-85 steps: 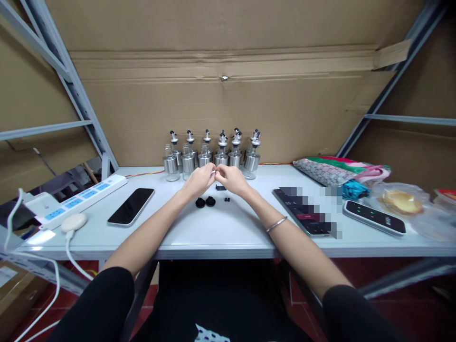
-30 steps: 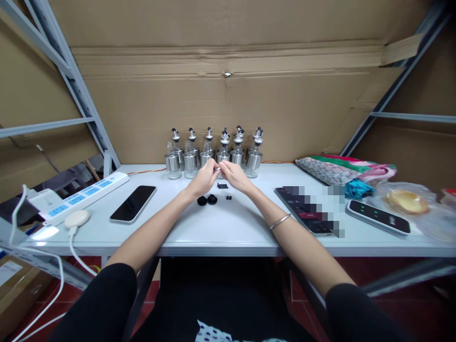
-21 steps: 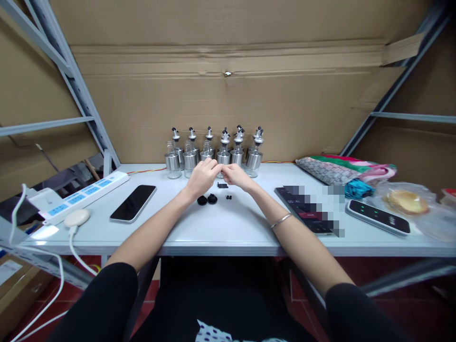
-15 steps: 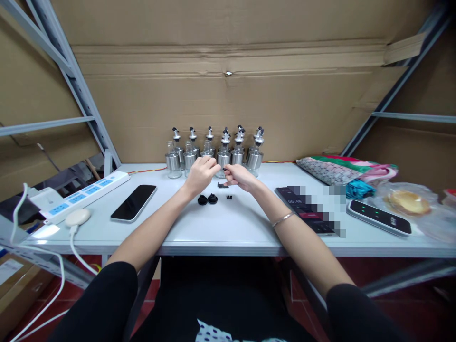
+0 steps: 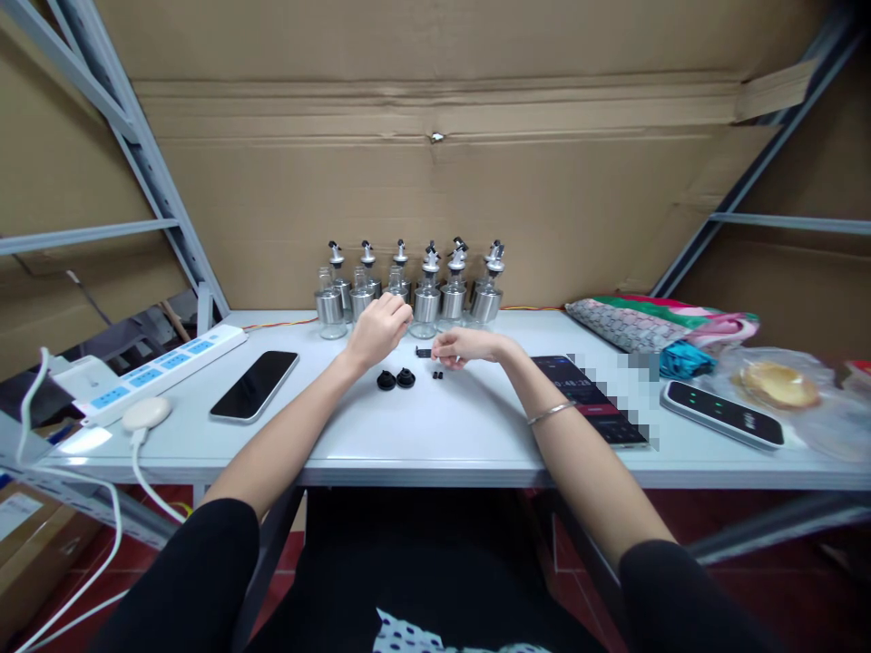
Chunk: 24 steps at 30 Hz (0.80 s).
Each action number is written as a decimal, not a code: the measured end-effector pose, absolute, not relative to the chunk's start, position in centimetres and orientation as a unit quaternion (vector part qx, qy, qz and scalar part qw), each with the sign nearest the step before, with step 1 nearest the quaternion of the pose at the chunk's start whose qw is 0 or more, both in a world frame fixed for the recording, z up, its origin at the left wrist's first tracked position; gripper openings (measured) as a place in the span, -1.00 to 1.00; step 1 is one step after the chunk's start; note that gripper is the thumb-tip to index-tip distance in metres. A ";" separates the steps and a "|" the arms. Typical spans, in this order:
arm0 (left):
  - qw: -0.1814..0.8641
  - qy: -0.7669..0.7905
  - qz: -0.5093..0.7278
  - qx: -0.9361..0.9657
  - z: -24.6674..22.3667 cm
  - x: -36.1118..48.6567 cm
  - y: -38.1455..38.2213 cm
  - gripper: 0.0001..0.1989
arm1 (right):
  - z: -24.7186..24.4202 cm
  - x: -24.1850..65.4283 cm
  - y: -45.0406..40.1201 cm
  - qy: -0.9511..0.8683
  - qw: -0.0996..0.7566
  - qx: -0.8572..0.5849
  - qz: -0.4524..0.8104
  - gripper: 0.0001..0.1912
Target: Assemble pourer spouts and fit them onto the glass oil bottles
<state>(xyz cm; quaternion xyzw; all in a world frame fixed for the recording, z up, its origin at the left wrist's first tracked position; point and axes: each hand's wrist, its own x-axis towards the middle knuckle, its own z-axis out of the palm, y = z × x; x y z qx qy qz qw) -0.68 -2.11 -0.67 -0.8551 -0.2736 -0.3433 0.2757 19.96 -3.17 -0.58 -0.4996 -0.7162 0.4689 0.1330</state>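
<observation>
My left hand (image 5: 379, 326) is closed, its fingers curled inward in front of the bottles; whatever lies inside them is hidden. To its right, low over the table, my right hand (image 5: 464, 347) has its fingers drawn together beside the right end of small black plastic parts (image 5: 423, 352). I cannot make out what is between its fingertips. Two round black caps (image 5: 396, 379) lie nearer to me, and two tiny black pieces (image 5: 437, 375) rest just below my right hand. Behind are glass bottles with steel sleeves (image 5: 426, 304), several topped with metal pourers (image 5: 456, 261), others with bare necks.
A dark phone (image 5: 255, 385), a white power strip (image 5: 163, 374) and a round white charger (image 5: 146, 414) lie left. On the right are a phone showing a timer (image 5: 592, 408), a black-and-white device (image 5: 722, 415), a patterned cloth bundle (image 5: 632, 326) and wrapped food (image 5: 779, 385). Cardboard (image 5: 435, 199) stands behind.
My right hand has drawn away from the left, lowering and shifting right to the black parts on the table. My left hand stays closed and has shifted slightly left.
</observation>
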 end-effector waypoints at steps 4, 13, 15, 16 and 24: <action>0.251 -0.273 -0.344 -0.863 -0.6 -0.7 -2.2 -0.89 | -0.7 20.1 -3.1 -0.764 0.089 -0.471 0.432 -0.76; 0.208 -0.269 -0.358 -0.869 -0.6 -0.7 -2.3 -0.94 | -1.4 19.2 -2.7 -0.757 0.049 -0.538 0.369 -0.83; 0.204 -0.267 -0.361 -0.870 -0.6 -0.7 -2.3 -0.93 | -1.3 19.1 -2.8 -0.746 0.052 -0.552 0.369 -0.82; 0.199 -0.265 -0.363 -0.871 -0.7 -0.7 -2.3 -0.93 | -1.2 19.1 -2.8 -0.742 0.053 -0.557 0.369 -0.81; 0.112 -0.248 -0.398 -0.876 -1.2 -0.7 -1.9 -0.93 | -1.3 19.2 -2.5 -0.773 0.019 -0.540 0.332 -0.83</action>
